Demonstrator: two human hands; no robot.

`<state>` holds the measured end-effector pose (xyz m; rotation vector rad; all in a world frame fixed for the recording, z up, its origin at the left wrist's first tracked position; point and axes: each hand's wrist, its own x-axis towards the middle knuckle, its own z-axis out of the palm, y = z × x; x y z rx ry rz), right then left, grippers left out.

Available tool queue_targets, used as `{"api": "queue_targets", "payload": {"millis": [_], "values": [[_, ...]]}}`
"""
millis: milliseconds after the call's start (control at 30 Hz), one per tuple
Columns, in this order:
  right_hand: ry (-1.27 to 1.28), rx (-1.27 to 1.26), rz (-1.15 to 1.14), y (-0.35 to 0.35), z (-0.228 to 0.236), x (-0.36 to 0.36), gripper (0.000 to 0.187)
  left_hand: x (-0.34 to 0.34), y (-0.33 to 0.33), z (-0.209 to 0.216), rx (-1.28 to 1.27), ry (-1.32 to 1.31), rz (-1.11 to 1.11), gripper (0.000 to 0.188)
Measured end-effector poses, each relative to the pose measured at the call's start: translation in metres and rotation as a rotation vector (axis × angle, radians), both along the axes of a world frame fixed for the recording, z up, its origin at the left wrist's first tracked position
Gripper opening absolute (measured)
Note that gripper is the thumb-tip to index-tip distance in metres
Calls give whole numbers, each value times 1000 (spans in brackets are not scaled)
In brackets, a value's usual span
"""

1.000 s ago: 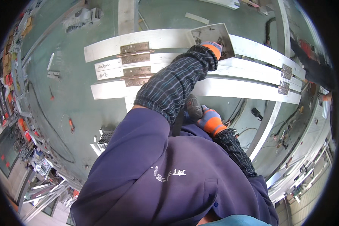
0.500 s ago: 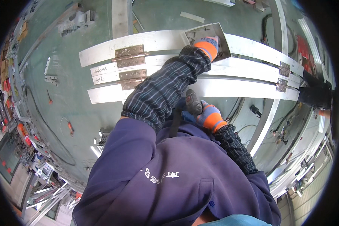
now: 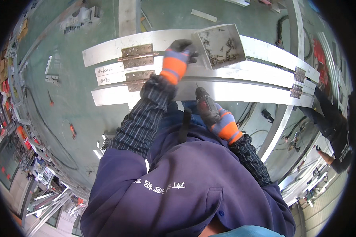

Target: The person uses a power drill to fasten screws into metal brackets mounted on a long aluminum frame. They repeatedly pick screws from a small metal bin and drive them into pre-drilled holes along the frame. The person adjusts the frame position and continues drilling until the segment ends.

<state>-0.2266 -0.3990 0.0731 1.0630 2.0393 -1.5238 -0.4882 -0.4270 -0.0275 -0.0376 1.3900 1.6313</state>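
Observation:
My left hand [image 3: 178, 55], in an orange and grey glove with dark fingers, hovers above the pale metal bars, left of the screw box. Its fingers are curled together; what they hold, if anything, I cannot make out. Loose screws [image 3: 221, 60] lie in the open grey box [image 3: 239, 41], which rests tilted across the far bars. My right hand [image 3: 224, 123], gloved alike, grips a dark cordless drill [image 3: 206, 106] near my waist, its bit pointing at the nearest bar [image 3: 241, 93]. Bronze-coloured hinges [image 3: 137, 56] lie across the bars at the left, with smaller-looking hinges [image 3: 299, 74] at the right.
A person in dark clothes [image 3: 331, 132] is at the right rim. Upright-looking pale beams [image 3: 276, 130] run under the bars. On the green floor lie cables, an orange-handled tool [image 3: 72, 131], metal brackets [image 3: 51, 79] and a flat strip [image 3: 204, 15]. Stacked profiles [image 3: 53, 209] fill the lower left.
My left hand has come out of the screw box and moved left, toward the hinges. The drill has risen slightly toward the bars. The person at the right has shifted.

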Motion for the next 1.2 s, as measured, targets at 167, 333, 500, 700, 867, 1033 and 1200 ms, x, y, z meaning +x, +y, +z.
{"api": "queue_targets", "payload": {"millis": [167,333,500,700,867,1033,1200], "values": [[283,-160,-55,7,23,-13,52,16,-57,11,-40,-380,130,26],[393,-117,24,11,24,-28,54,30,-73,17,129,-511,181,22],[353,-163,49,11,21,-31,57,39,-83,20,182,-542,163,23],[331,-140,123,9,15,-25,61,42,-95,17,151,-544,218,25],[313,-96,200,8,13,-27,60,32,-114,29,10,-282,37,27],[354,-105,232,4,15,-42,58,20,-127,46,19,-369,56,25],[318,-113,239,-13,8,-66,58,20,-152,28,105,-430,180,28]]}}
